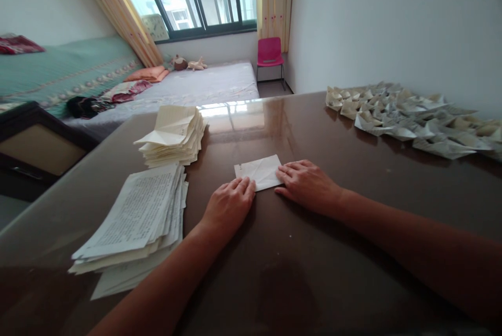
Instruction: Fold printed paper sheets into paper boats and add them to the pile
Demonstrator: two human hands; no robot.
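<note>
A small folded white paper lies on the dark brown table in front of me. My left hand rests palm down, fingers stretched out, with its fingertips on the paper's near left corner. My right hand lies flat beside it, fingers spread, pressing the paper's right edge. Neither hand grips anything.
A stack of printed sheets lies at the near left, a pile of part-folded sheets behind it. Several folded paper boats cover the far right of the table by the wall. Beyond the table are a bed and a pink chair.
</note>
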